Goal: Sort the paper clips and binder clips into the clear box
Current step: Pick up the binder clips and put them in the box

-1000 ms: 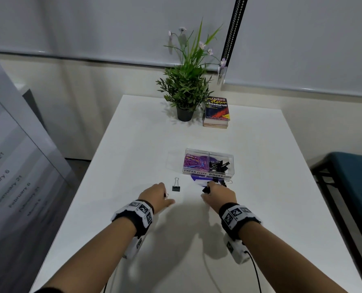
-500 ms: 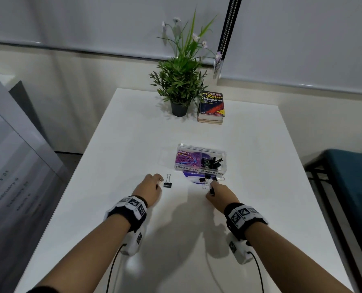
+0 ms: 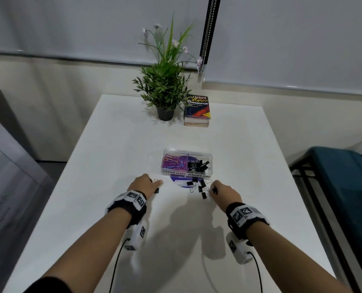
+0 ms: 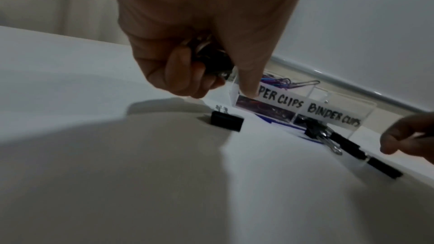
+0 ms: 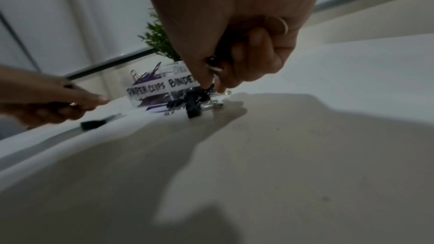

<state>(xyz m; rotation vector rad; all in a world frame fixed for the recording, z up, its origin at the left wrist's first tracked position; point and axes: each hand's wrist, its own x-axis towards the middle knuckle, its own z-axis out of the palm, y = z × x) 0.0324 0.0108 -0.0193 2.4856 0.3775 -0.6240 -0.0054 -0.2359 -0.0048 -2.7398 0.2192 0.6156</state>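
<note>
Both hands already hold binder clips [image 4: 217,62]. Light, stiff, springy; we pinch the loose clip [image 4: 226,123] by its black body

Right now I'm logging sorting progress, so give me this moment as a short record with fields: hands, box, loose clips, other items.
left hand: left hand grips black binder clips in curled fingers, forefinger pointing down
right hand: right hand holds binder clips, fingertips at the loose pile
clear box: clear box holds coloured paper clips in its left compartment, binder clips in its right
loose clips: single binder clip below the left hand; small pile before the box
other items: potted plant, thesaurus at the table's far end
</note>
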